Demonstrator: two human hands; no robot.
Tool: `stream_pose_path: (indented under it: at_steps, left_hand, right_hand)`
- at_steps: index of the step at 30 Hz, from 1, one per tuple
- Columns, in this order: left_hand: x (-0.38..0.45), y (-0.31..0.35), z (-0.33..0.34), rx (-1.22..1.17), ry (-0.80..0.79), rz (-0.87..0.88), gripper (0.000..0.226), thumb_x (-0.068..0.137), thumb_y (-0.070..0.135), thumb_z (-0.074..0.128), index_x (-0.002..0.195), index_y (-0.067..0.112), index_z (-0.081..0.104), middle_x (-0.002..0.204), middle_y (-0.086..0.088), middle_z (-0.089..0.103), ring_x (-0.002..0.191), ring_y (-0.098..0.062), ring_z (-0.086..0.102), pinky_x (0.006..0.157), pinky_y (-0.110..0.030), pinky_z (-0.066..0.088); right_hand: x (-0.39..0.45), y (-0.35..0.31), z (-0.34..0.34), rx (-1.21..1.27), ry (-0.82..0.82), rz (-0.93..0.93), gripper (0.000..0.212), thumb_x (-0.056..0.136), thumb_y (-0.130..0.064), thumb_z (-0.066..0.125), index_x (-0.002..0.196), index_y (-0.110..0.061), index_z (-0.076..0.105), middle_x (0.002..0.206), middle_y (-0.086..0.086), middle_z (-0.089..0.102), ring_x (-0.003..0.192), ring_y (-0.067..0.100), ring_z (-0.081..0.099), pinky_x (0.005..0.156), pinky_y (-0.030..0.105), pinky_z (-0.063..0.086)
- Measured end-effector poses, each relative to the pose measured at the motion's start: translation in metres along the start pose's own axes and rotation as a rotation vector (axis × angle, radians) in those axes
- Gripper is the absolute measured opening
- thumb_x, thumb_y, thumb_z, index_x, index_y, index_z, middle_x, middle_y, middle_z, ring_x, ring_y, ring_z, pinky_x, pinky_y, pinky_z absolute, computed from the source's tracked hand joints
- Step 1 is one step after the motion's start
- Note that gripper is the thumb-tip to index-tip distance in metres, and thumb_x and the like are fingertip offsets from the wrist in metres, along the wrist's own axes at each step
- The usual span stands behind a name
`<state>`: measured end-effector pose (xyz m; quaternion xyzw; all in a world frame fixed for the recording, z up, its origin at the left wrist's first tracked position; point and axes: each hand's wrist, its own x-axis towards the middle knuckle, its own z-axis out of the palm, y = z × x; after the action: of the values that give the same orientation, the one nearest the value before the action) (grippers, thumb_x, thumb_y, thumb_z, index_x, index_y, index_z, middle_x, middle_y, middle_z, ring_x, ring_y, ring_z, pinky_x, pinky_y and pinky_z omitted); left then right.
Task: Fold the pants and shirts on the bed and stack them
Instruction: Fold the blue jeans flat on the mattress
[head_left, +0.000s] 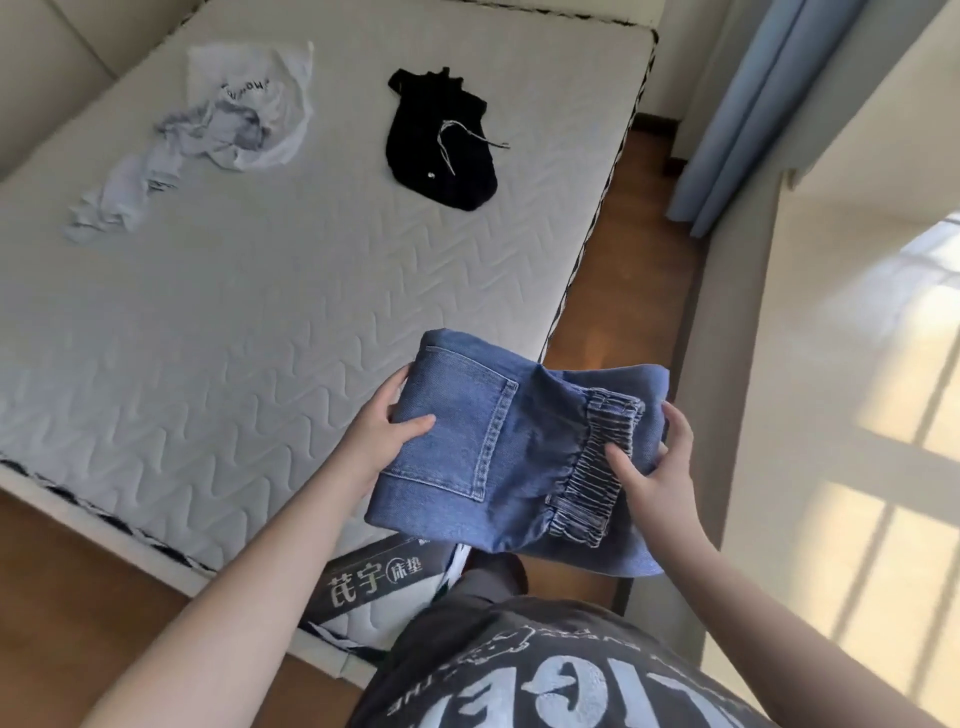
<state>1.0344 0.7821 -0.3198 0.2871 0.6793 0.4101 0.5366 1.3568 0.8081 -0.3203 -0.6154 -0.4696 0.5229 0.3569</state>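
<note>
A folded pair of blue denim pants (483, 441) with an elastic waistband is held in the air over the near right corner of the bed (234, 322). My left hand (389, 426) grips its left edge, thumb on top beside the back pocket. My right hand (657, 462) grips the right side, thumb pressing on the gathered waistband. A crumpled white shirt (228, 124) lies at the far left of the mattress. Black pants (441, 140) with a light drawstring lie bunched at the far middle.
The quilted white mattress has a label (374, 577) at its near corner. Wooden floor (639, 291) runs along the bed's right side. A blue curtain (748, 104) hangs at the far right beside a pale wall (831, 364).
</note>
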Motion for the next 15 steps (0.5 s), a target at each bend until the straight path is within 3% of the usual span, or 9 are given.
stream_pose_path:
  at_steps: [5, 9, 12, 15]
  left_hand:
    - [0.058, 0.016, -0.029, -0.022, 0.007, -0.005, 0.074, 0.071, 0.013, 0.077, 0.122, 0.061, 0.053, 0.112, -0.008, 0.072, 0.104, -0.031, 0.069, 0.095, -0.054, 0.052]
    - [0.102, 0.046, -0.053, 0.007, -0.006, 0.008, 0.073, 0.076, 0.011, 0.077, 0.114, 0.068, 0.052, 0.115, -0.005, 0.071, 0.106, -0.028, 0.068, 0.096, -0.048, 0.052]
    - [0.131, 0.066, -0.064, 0.051, -0.012, 0.015, 0.073, 0.075, 0.015, 0.076, 0.117, 0.068, 0.049, 0.116, -0.007, 0.070, 0.105, -0.025, 0.069, 0.098, -0.050, 0.051]
    - [0.163, 0.081, -0.070, 0.132, -0.014, 0.028, 0.076, 0.075, 0.019, 0.076, 0.131, 0.060, 0.045, 0.115, -0.006, 0.070, 0.105, -0.025, 0.068, 0.099, -0.049, 0.050]
  right_hand:
    - [0.055, -0.023, 0.042, -0.036, -0.020, 0.039, 0.079, 0.086, -0.023, 0.072, 0.143, -0.045, 0.021, 0.113, -0.015, 0.068, 0.099, -0.005, 0.065, 0.091, 0.028, 0.046]
    - [0.095, -0.040, 0.071, -0.052, -0.040, 0.052, 0.074, 0.085, -0.028, 0.072, 0.142, -0.042, 0.027, 0.125, -0.020, 0.060, 0.107, -0.006, 0.060, 0.097, 0.032, 0.046]
    - [0.120, -0.048, 0.088, -0.014, -0.060, 0.087, 0.071, 0.086, -0.027, 0.071, 0.141, -0.042, 0.028, 0.124, -0.014, 0.063, 0.110, 0.003, 0.063, 0.096, 0.034, 0.048]
    - [0.144, -0.056, 0.100, -0.016, -0.042, 0.135, 0.064, 0.085, -0.029, 0.072, 0.134, -0.046, 0.034, 0.113, -0.025, 0.064, 0.100, -0.010, 0.062, 0.088, 0.026, 0.048]
